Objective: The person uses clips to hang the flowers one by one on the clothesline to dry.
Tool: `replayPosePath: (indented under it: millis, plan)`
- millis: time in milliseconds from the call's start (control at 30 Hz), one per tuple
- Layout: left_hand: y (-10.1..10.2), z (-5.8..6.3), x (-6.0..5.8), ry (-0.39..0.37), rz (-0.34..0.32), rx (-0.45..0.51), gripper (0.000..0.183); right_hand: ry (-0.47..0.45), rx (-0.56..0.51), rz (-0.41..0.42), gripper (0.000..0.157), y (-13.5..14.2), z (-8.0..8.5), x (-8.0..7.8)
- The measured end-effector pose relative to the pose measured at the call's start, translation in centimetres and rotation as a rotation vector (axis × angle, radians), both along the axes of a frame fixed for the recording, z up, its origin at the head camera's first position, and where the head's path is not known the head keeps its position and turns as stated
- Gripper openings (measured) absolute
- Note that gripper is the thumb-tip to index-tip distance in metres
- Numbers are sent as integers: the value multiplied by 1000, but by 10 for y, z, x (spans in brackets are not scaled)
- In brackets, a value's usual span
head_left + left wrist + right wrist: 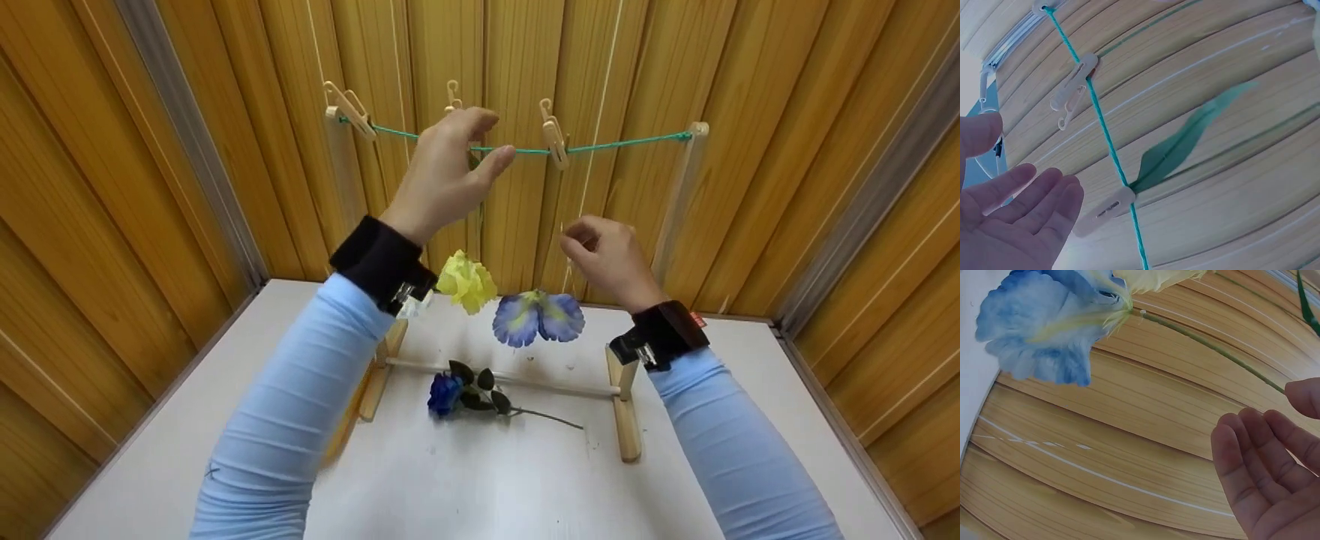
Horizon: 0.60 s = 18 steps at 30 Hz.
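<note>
My left hand [454,169] is raised at the cord in front of the middle clothespin [1107,211], its fingers apart and holding nothing. That clothespin grips a stem with a green leaf [1185,138]; a yellow flower [466,282] hangs below. Lower and to the right, my right hand [611,255] has loosely bent fingers, with nothing seen between them. It is near the stem [1213,349] of a blue-violet flower [538,318], which hangs head down under the right clothespin [555,142]. In the right wrist view, the stem's upper part is hidden at the thumb.
A teal cord [637,142] runs between two posts. A third clothespin [352,109] is at its left end, and a white flower [416,304] shows partly behind my left wrist. On the white table [480,480], a blue rose [445,394] lies by the stand's crossbar [562,384].
</note>
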<state>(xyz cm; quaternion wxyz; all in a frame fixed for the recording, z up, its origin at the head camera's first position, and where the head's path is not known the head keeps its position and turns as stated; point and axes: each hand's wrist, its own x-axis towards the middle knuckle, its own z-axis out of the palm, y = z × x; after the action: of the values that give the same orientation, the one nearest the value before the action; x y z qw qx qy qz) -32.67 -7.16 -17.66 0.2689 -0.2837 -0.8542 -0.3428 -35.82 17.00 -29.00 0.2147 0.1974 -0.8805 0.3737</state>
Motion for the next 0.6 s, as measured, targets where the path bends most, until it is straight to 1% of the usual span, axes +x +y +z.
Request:
replayPosePath:
  millis: [67, 133, 233, 300, 433, 600]
  plan:
    - [-7, -9, 7, 52, 4, -9, 45, 42, -3, 0, 19, 4, -2, 6]
    - [-13, -19, 13, 100, 9, -15, 47, 103, 0, 0, 19, 6, -5, 12]
    - [-21, -38, 21, 166, 15, -19, 50, 205, 10, -3, 20, 8, -13, 23]
    - [-26, -52, 26, 194, 33, -26, 52, 263, 14, -13, 23, 9, -21, 30]
    - [-33, -83, 37, 224, 89, -49, 54, 338, 15, -46, 33, 11, -36, 43]
    - [-39, -118, 48, 249, 139, -67, 55, 391, 30, -80, 43, 11, -53, 57]
